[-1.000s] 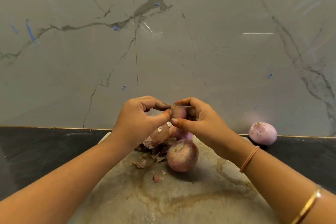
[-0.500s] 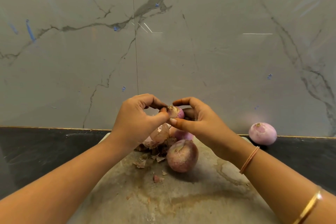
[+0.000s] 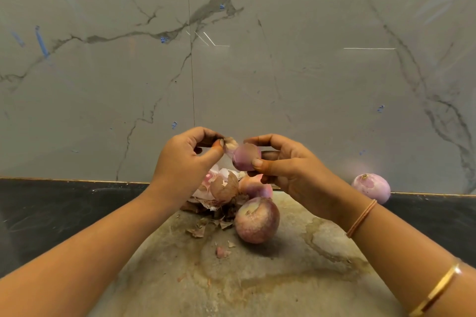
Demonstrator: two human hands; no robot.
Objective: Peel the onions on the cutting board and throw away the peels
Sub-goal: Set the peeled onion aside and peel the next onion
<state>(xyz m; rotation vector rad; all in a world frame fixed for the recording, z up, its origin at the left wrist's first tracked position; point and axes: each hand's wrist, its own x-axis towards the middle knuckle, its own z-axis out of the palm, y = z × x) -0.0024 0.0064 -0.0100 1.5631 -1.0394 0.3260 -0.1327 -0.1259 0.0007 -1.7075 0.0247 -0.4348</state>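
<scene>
A small purple onion point(image 3: 246, 157), a strip of papery skin point(image 3: 230, 143) lifted from its top, is held above a stained cutting board point(image 3: 257, 288), where a larger onion point(image 3: 256, 220) is set before a half-hidden onion point(image 3: 256, 187) beside heaped peels point(image 3: 219, 189), a pale onion point(image 3: 371, 188) being seen off the board, right.

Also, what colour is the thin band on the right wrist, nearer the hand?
Peach-orange. The thin elastic wrist band shows best in the head view.
</scene>
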